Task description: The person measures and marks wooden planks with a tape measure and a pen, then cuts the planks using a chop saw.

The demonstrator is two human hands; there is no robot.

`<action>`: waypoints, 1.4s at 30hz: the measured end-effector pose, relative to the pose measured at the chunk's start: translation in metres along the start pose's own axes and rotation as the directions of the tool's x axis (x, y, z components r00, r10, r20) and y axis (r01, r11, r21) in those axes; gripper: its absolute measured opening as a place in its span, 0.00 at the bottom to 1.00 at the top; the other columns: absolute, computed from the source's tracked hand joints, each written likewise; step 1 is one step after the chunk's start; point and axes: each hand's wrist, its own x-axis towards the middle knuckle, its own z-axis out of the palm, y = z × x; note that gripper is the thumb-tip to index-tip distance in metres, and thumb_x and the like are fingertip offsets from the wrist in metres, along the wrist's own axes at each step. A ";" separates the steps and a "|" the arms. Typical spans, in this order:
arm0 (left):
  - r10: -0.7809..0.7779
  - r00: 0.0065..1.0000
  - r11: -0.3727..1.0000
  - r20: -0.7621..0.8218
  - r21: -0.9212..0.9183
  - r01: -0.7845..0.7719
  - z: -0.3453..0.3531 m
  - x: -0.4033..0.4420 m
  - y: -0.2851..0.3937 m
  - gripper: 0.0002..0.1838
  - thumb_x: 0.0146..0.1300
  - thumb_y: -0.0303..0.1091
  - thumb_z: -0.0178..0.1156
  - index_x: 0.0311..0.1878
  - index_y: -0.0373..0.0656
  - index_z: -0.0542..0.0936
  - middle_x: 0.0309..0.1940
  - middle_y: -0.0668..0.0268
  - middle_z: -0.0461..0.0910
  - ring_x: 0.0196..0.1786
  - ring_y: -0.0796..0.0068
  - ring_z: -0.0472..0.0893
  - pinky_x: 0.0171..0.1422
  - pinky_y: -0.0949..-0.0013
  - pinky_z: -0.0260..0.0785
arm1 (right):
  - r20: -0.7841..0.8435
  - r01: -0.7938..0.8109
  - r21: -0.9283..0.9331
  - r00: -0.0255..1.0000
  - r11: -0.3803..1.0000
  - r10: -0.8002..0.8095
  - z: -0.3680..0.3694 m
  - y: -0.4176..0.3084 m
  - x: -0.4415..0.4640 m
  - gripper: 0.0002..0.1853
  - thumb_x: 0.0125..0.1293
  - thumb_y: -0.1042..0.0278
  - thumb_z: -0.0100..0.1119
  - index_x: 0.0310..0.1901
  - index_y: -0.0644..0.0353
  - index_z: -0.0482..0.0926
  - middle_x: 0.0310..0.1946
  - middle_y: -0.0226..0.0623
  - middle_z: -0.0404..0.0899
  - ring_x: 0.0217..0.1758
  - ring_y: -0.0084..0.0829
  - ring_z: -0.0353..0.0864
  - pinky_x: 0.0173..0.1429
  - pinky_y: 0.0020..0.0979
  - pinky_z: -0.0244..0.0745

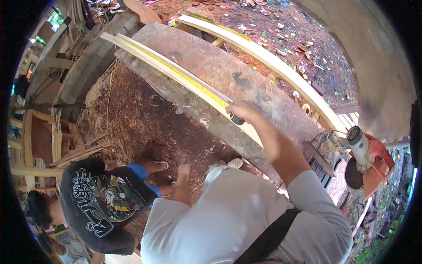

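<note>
My right hand (241, 111) is closed around a tape measure (237, 119) with a dark case. Its yellow blade (189, 80) is drawn out along a long pale wooden board (162, 68), toward the board's far left end. The board lies lengthwise on a worn wooden tabletop (202, 55), and my right hand rests at its nearer part. Low at my side hangs my left hand (184, 170), above the dirt floor and away from the table. It is small in the view, and how its fingers are set is unclear.
Another long pale plank (272, 57) runs along the table's far side. At right stands a red and grey power tool (367, 154) with a round disc. A person in a black printed shirt (105, 198) is close on my left, with another person behind. Scrap wood (83, 154) lies at left.
</note>
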 end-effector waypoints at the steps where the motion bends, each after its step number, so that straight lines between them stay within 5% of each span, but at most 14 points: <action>1: 0.018 1.000 1.000 0.015 -0.005 -0.018 0.003 0.006 0.011 0.15 0.58 0.39 0.66 0.40 0.36 0.80 0.33 0.60 0.81 0.33 0.65 0.82 0.36 0.58 0.77 | 0.020 -0.027 0.036 0.999 0.999 0.026 -0.002 0.007 -0.007 0.16 0.54 0.56 0.66 0.37 0.60 0.88 0.27 0.38 0.84 0.29 0.30 0.80 0.33 0.36 0.70; 4: 0.039 0.985 0.997 0.167 0.060 -0.050 0.018 0.068 0.019 0.15 0.59 0.36 0.65 0.43 0.35 0.78 0.33 0.58 0.79 0.30 0.64 0.81 0.33 0.58 0.76 | -0.013 -0.046 -0.072 0.999 0.996 0.045 -0.017 0.023 -0.053 0.18 0.55 0.53 0.66 0.38 0.60 0.88 0.30 0.39 0.86 0.31 0.32 0.81 0.37 0.35 0.73; 7: 0.041 0.985 0.999 0.170 -0.040 -0.035 0.053 0.014 0.070 0.14 0.62 0.33 0.63 0.45 0.34 0.76 0.30 0.59 0.77 0.26 0.68 0.77 0.26 0.61 0.70 | 0.132 -0.236 0.159 0.967 0.959 0.216 -0.019 0.082 -0.088 0.24 0.52 0.48 0.67 0.41 0.61 0.88 0.36 0.40 0.88 0.37 0.34 0.85 0.42 0.37 0.77; 11: -0.068 0.968 0.949 0.242 0.315 -0.012 0.075 0.014 0.060 0.11 0.66 0.31 0.59 0.46 0.33 0.76 0.26 0.59 0.76 0.27 0.67 0.78 0.27 0.61 0.70 | 0.040 -0.181 0.128 0.983 0.975 0.177 -0.023 0.133 -0.168 0.26 0.50 0.49 0.68 0.45 0.61 0.87 0.37 0.41 0.88 0.38 0.36 0.85 0.43 0.39 0.77; 14: -0.179 0.899 0.812 0.399 0.577 -0.094 0.090 0.014 0.048 0.11 0.66 0.32 0.58 0.45 0.33 0.77 0.27 0.58 0.77 0.29 0.64 0.78 0.29 0.60 0.70 | 0.242 -0.165 -0.137 0.951 0.977 0.194 -0.038 0.164 -0.225 0.29 0.48 0.52 0.69 0.49 0.64 0.86 0.40 0.47 0.87 0.41 0.41 0.85 0.47 0.41 0.78; 18: -0.296 0.732 0.485 0.613 0.757 -0.438 0.141 -0.004 0.065 0.12 0.67 0.33 0.57 0.44 0.33 0.78 0.29 0.56 0.78 0.31 0.61 0.79 0.32 0.57 0.71 | -0.049 0.005 0.256 0.999 0.967 0.007 0.006 0.274 -0.277 0.25 0.49 0.58 0.68 0.49 0.62 0.86 0.41 0.50 0.86 0.43 0.41 0.85 0.48 0.40 0.78; 22: -0.388 0.527 0.077 0.756 0.596 -0.799 0.215 -0.042 0.083 0.12 0.67 0.34 0.57 0.44 0.34 0.80 0.30 0.54 0.80 0.33 0.57 0.80 0.35 0.55 0.72 | -0.009 -0.420 0.248 0.900 0.873 0.435 -0.008 0.332 -0.368 0.18 0.54 0.58 0.67 0.41 0.64 0.85 0.32 0.45 0.84 0.37 0.39 0.83 0.41 0.40 0.76; 28: -0.514 0.260 -0.287 0.817 0.122 -0.950 0.278 -0.154 0.069 0.14 0.68 0.36 0.56 0.43 0.34 0.82 0.33 0.52 0.82 0.36 0.52 0.82 0.39 0.52 0.73 | 0.018 -0.652 0.217 0.746 0.726 0.665 -0.064 0.430 -0.525 0.18 0.52 0.59 0.72 0.42 0.61 0.86 0.26 0.35 0.83 0.29 0.27 0.80 0.33 0.36 0.74; 32: -0.526 0.091 -0.301 0.846 -0.085 -0.950 0.320 -0.264 0.054 0.15 0.68 0.38 0.55 0.42 0.34 0.83 0.34 0.50 0.83 0.38 0.49 0.83 0.42 0.50 0.73 | -0.205 -0.514 0.287 0.791 0.808 0.576 -0.095 0.527 -0.585 0.15 0.53 0.64 0.73 0.43 0.58 0.86 0.28 0.32 0.84 0.30 0.25 0.80 0.33 0.31 0.74; 33: -0.548 0.262 -0.300 0.794 0.105 -0.948 0.340 -0.340 0.070 0.18 0.67 0.41 0.56 0.43 0.33 0.82 0.40 0.45 0.84 0.45 0.43 0.83 0.52 0.51 0.73 | -0.202 -0.582 0.340 0.722 0.739 0.662 -0.108 0.534 -0.589 0.17 0.53 0.62 0.73 0.43 0.59 0.86 0.29 0.32 0.84 0.32 0.25 0.81 0.35 0.31 0.75; 35: -0.353 0.041 -0.022 0.935 0.036 -0.999 0.365 -0.358 0.050 0.19 0.68 0.44 0.57 0.44 0.34 0.82 0.39 0.46 0.84 0.47 0.44 0.82 0.53 0.52 0.73 | -0.261 -0.589 0.259 0.721 0.766 0.642 -0.128 0.556 -0.593 0.19 0.53 0.57 0.74 0.44 0.59 0.86 0.29 0.34 0.85 0.32 0.27 0.82 0.37 0.33 0.77; 37: -0.193 0.073 -0.003 0.979 0.073 -0.997 0.392 -0.396 0.039 0.17 0.69 0.39 0.56 0.49 0.36 0.84 0.46 0.49 0.85 0.51 0.46 0.83 0.59 0.52 0.74 | -0.265 -0.565 0.239 0.744 0.790 0.613 -0.139 0.590 -0.587 0.20 0.53 0.56 0.75 0.44 0.58 0.86 0.29 0.34 0.85 0.32 0.27 0.82 0.37 0.33 0.77; 40: 0.084 -0.167 -0.183 0.982 -0.149 -0.972 0.427 -0.386 -0.009 0.20 0.69 0.40 0.56 0.52 0.32 0.82 0.64 0.47 0.76 0.67 0.49 0.75 0.74 0.56 0.64 | -0.282 -0.501 0.223 0.788 0.836 0.548 -0.148 0.605 -0.572 0.17 0.55 0.56 0.74 0.40 0.59 0.85 0.26 0.31 0.82 0.28 0.26 0.79 0.33 0.34 0.74; 42: 0.072 -0.162 -0.231 0.984 -0.141 -0.963 0.434 -0.392 -0.032 0.19 0.70 0.40 0.55 0.50 0.31 0.83 0.69 0.49 0.71 0.71 0.47 0.70 0.77 0.52 0.59 | -0.252 -0.529 0.168 0.793 0.832 0.555 -0.155 0.610 -0.563 0.18 0.54 0.55 0.75 0.41 0.59 0.85 0.26 0.32 0.83 0.29 0.27 0.79 0.35 0.34 0.75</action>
